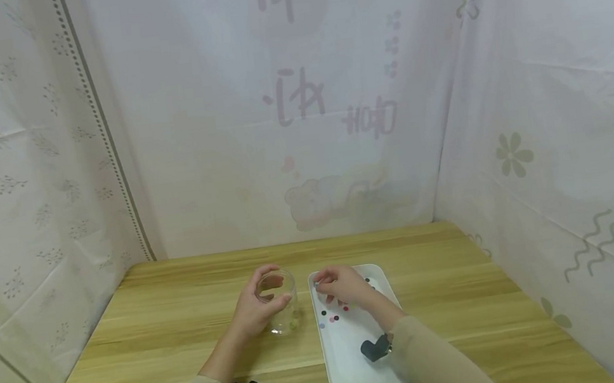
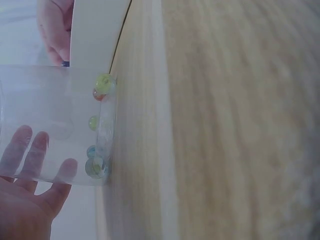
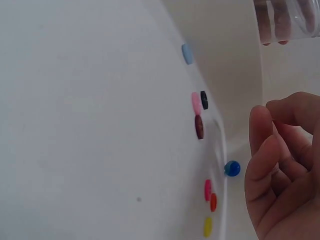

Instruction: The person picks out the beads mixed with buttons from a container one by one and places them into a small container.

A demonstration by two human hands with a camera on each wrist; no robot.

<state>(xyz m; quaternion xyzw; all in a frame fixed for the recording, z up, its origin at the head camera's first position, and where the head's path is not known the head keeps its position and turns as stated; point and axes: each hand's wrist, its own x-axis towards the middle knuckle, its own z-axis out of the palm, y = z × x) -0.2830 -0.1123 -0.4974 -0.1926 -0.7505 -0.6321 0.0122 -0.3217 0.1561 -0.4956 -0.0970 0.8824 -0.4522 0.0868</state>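
A clear cylindrical jar stands on the wooden table, and my left hand grips it around the side, thumb and fingers spread on opposite walls. Several glass marbles lie at its bottom, some green, one reddish. Over the far left corner of a white tray is my right hand, its fingers curled and the thumb tip against the index finger. I cannot tell whether something small is pinched there. A blue marble sits just beyond those fingers.
Small flat coloured discs lie in the tray, among them a light blue disc, a pink disc and a yellow disc. Several dark ones are near its far right side. Patterned white curtains enclose the table behind and on both sides.
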